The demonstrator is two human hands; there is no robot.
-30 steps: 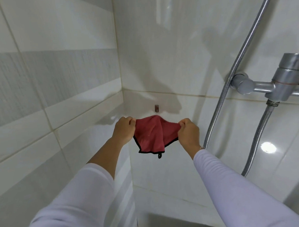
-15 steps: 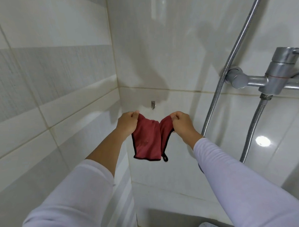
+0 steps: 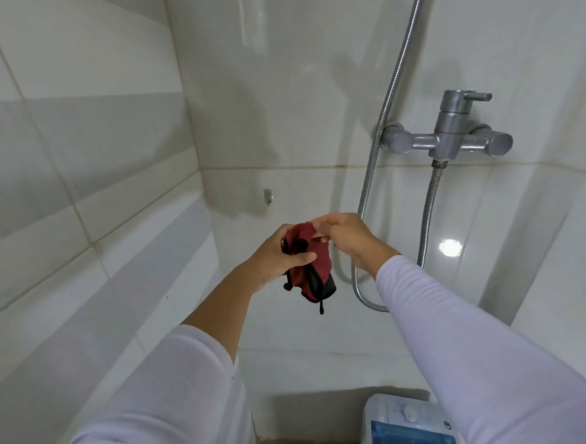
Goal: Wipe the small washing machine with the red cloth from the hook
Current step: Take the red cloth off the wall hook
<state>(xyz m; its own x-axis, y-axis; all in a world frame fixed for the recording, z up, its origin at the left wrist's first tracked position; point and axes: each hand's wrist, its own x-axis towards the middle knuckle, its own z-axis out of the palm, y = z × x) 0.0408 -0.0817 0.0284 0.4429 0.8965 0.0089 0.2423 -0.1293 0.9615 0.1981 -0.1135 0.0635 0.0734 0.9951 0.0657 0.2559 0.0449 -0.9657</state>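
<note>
Two hands meet at the middle of the head view, both closed on a bunched red cloth with black edging (image 3: 312,266). The left hand (image 3: 279,256) has its grip curled round the cloth's left side, thumb across the front; the right hand (image 3: 347,236) pinches the cloth's top edge. A small bare metal wall hook (image 3: 267,196) sits just above them on the white tiles. At the upper right, a chrome shower mixer tap (image 3: 449,137) carries a ribbed steel hose (image 3: 385,107). A small white washing machine with a blue lid (image 3: 408,428) shows at the bottom edge.
</note>
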